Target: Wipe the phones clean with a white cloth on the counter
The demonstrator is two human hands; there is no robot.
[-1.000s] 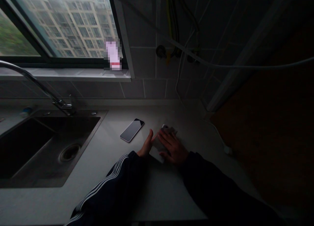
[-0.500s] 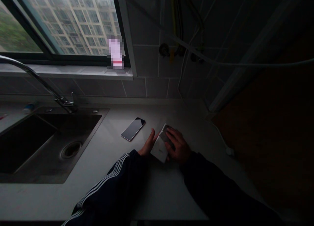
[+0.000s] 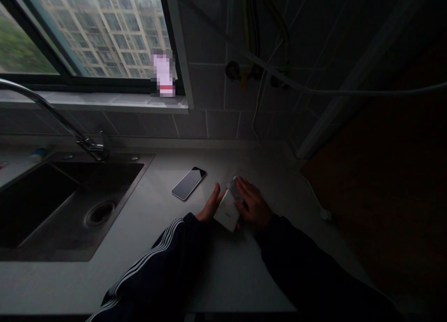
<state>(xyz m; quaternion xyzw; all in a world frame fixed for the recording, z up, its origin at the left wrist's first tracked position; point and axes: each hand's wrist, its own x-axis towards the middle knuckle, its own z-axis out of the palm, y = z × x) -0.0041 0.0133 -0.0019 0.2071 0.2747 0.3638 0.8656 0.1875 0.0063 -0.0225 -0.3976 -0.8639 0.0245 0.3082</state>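
In my left hand (image 3: 209, 205) lies a white phone (image 3: 226, 214), tilted, its back with a small dark marking facing up. The thumb stands out along its left edge; my other left fingers are mostly hidden underneath. My right hand (image 3: 254, 204) is laid over the phone's upper part, fingers bent, pressing a thin greyish wipe (image 3: 234, 189) against it. Dim light makes the wipe's edges hard to make out. A second phone (image 3: 189, 184) with a dark screen rests face up on the white counter (image 3: 157, 238), left of my hands.
At the left a steel sink (image 3: 122, 210) is set into the counter, with a chrome faucet (image 3: 91, 147) behind it. A window (image 3: 104, 33) is above. White cable (image 3: 314, 90) hangs across the tiled wall, and a cord with a plug (image 3: 325, 215) lies at right.
My right fingers have slid slightly over the phone's upper part with the wipe, lying straighter now. My left hand and the second phone stay in place.
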